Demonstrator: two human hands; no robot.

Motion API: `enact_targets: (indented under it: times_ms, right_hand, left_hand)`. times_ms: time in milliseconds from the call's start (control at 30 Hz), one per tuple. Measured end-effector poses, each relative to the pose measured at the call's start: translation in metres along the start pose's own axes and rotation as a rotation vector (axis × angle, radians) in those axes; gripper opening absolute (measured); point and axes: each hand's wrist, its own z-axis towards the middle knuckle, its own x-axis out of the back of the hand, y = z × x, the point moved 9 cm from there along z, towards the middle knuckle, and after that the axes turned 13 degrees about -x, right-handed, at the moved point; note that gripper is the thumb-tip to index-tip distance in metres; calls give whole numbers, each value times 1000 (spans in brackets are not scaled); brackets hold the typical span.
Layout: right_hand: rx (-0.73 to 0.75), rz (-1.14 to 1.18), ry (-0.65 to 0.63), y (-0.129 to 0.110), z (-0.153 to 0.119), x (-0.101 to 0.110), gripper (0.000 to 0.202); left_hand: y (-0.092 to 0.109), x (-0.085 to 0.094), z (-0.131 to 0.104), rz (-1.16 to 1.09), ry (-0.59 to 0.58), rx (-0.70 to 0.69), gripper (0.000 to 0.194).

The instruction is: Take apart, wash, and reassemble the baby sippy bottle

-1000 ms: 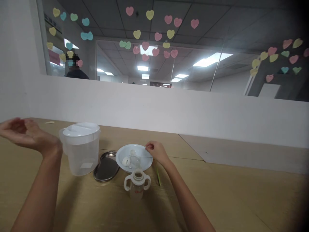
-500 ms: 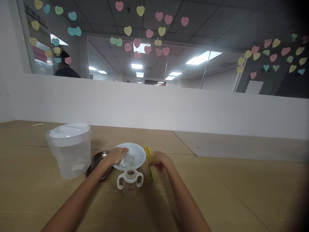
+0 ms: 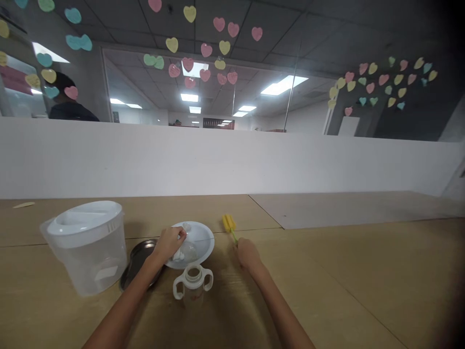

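Observation:
My right hand (image 3: 248, 253) grips the green handle of a bottle brush (image 3: 228, 223), whose yellow sponge head points away from me. Over the left side of a white plate (image 3: 208, 242) is my left hand (image 3: 170, 243), its fingers curled together; whatever they may hold is hidden. On the plate lie a clear dome-shaped piece (image 3: 189, 252), a small clear piece (image 3: 186, 227) by my left fingertips and a white part (image 3: 177, 255). In front of the plate stands an upright clear baby bottle (image 3: 193, 286) with two white handles and an uncovered mouth.
A dark metal tray (image 3: 137, 264) lies left of the plate, partly under my left forearm. Farther left stands a lidded translucent plastic bucket (image 3: 90, 252). A flat wooden piece (image 3: 23, 205) lies at the far left. Behind the table, a white wall (image 3: 181, 160) carries a window; a person (image 3: 72, 109) is beyond it.
My right hand has taken the brush by its handle, and the brush is turned and shifted. My left hand's fingers have curled in over the plate. The view has swung slightly right.

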Motion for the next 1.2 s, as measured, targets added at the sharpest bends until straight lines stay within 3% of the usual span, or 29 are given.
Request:
enact_targets:
  times_ms: [167, 367, 600, 867, 1200]
  right_hand:
    - [-126, 16, 114, -3, -26, 8, 29]
    - [51, 193, 272, -13, -44, 6, 31]
    - [163, 397, 207, -19, -48, -4, 32]
    - [230, 561, 119, -21, -57, -22, 36]
    - [314, 642, 211, -30, -68, -12, 33]
  left_hand:
    - [10, 17, -1, -85, 59, -40, 21]
    - [28, 44, -3, -181, 208, -73, 20]
    - [33, 68, -4, -262, 276, -50, 17]
    - [38, 78, -13, -130, 270, -87, 19]
    - [66, 108, -33, 38, 255, -153, 23]
